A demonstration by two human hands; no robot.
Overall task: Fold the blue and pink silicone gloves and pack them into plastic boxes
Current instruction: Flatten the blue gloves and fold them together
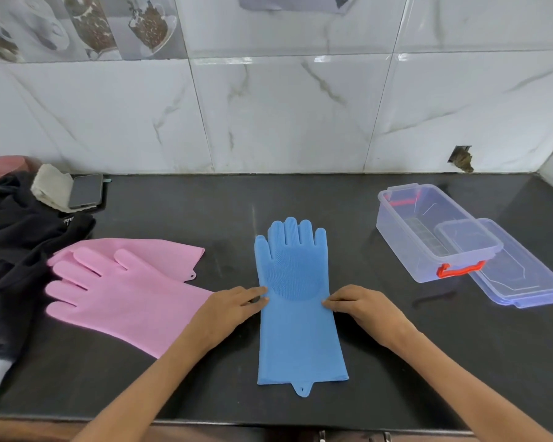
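Observation:
A blue silicone glove (297,314) lies flat on the black counter (205,218), fingers pointing at the wall, cuff toward me. My left hand (233,306) touches its left edge at the wrist, fingertips on the rim. My right hand (358,306) touches the right edge at the same height. Neither hand has lifted the glove. Two pink gloves (122,288) lie overlapped to the left, fingers pointing left. An open clear plastic box (428,231) with a red latch stands at the right, its clear lid (517,282) leaning beside it.
Dark clothing (16,250) is heaped at the counter's left end, with a phone (87,191) and a pale cloth (50,186) behind it. A marble-tiled wall (284,116) backs the counter. The counter's front edge (268,425) runs just below the blue cuff.

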